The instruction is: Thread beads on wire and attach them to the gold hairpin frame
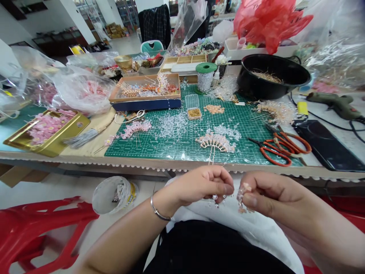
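My left hand [203,185] is closed in a pinch over my lap, holding a thin wire strand with small clear beads [216,197] hanging under it. Close beside it, my right hand [264,190] is also closed, pinching a small cluster of pale pink beads [243,198]. Both hands hover just below the table's front edge, above the white cloth [242,224] on my lap. A beaded pink hair comb [216,142] lies on the green cutting mat [182,133] right in front of the hands.
Orange-handled scissors [281,146] lie on the mat's right side. A black bowl [272,76], a glue gun [332,102], a dark tablet [327,146], bead trays [145,89], a gold tin of pink flowers [47,129] crowd the table. A red plastic chair [37,236] and a plastic tub [114,194] are at left.
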A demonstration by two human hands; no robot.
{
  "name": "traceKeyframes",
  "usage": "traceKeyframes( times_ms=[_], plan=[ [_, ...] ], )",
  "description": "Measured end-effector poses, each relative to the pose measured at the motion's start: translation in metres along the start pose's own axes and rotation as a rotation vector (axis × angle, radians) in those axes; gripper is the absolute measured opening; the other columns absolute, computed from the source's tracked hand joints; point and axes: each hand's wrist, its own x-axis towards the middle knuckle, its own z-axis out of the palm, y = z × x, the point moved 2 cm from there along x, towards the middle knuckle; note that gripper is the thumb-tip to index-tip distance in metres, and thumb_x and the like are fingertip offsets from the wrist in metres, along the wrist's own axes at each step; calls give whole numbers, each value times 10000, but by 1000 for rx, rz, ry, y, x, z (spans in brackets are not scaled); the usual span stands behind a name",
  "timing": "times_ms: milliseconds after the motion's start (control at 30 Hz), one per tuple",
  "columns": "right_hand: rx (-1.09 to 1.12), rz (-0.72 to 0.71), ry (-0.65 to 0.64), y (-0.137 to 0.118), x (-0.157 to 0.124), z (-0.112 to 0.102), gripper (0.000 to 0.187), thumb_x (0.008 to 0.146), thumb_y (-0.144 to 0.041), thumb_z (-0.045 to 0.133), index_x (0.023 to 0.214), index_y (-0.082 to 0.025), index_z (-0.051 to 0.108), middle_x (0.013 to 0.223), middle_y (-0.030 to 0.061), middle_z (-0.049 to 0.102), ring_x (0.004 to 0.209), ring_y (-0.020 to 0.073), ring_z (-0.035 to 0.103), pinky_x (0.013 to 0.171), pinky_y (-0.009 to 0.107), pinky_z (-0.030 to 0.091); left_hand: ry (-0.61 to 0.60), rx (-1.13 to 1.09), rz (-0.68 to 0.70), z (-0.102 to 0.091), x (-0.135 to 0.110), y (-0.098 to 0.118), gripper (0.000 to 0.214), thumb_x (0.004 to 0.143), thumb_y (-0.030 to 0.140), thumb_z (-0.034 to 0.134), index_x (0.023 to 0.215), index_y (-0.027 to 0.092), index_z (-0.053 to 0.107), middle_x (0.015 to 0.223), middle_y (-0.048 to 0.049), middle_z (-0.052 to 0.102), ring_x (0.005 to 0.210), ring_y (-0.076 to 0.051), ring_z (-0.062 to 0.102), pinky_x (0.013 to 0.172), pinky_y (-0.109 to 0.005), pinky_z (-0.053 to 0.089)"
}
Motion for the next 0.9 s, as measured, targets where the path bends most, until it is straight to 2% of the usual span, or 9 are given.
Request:
traceKeyframes(
  times_ms=[100,167,300,367,467,533,600,733,900],
  plan=[
    [-98,-42,14,0,2,-2,331,971,-509,561,782,-240,595,769,6,631,788,192,576,727,313,436,-87,-73,-51,10,1,-18,265,785,334,799,843,174,596,559,59,570,469,-65,427,475,-204,262],
    [-249,-92,95,0,4,-4,321,999,-461,515,769,-245,573,744,2,605,744,179,558,692,307,426,-97,-95,-39,17,-1,-27,251,802,358,773,837,166,614,560,50,567,473,-69,438,476,-207,265],
    [-592,-207,301,0,6,-4,294,997,-343,481,722,-250,527,677,-1,564,632,161,515,576,293,396,62,55,102,26,-14,-29,152,884,313,662,862,165,637,621,34,560,549,-91,510,541,-210,375],
    [-697,-256,356,-2,7,-2,261,979,-320,487,731,-251,530,662,1,597,599,159,540,552,292,401,144,358,213,29,-23,-23,140,941,269,561,900,169,650,681,11,587,607,-116,557,602,-237,438],
    [-827,-335,415,-5,9,0,230,968,-297,484,748,-246,527,667,11,634,589,170,576,544,301,395,221,1011,385,36,-38,-11,207,957,189,450,957,159,654,755,-39,657,672,-174,605,667,-296,454],
    [-912,-374,431,-5,10,3,246,968,-293,480,727,-248,500,637,10,613,562,176,561,529,308,368,248,1365,478,42,-48,-4,197,902,138,451,956,139,641,745,-63,656,644,-202,584,616,-320,410],
    [-978,-381,422,-5,11,5,273,975,-294,472,705,-252,478,601,4,576,526,176,529,510,311,332,278,1553,562,45,-57,4,206,844,109,458,959,123,628,702,-61,625,581,-201,521,549,-336,342],
    [-963,-414,318,-7,6,8,285,1004,-303,450,727,-245,488,618,1,569,539,169,517,517,307,320,313,1534,665,45,-71,25,190,850,106,427,900,146,606,637,-25,580,535,-173,441,531,-339,317],
    [-968,-468,249,-9,2,9,259,1019,-279,434,774,-231,503,652,4,586,568,167,546,535,304,332,343,1422,658,40,-75,40,190,907,112,402,891,180,579,629,16,585,544,-140,478,563,-299,379]
  ],
)
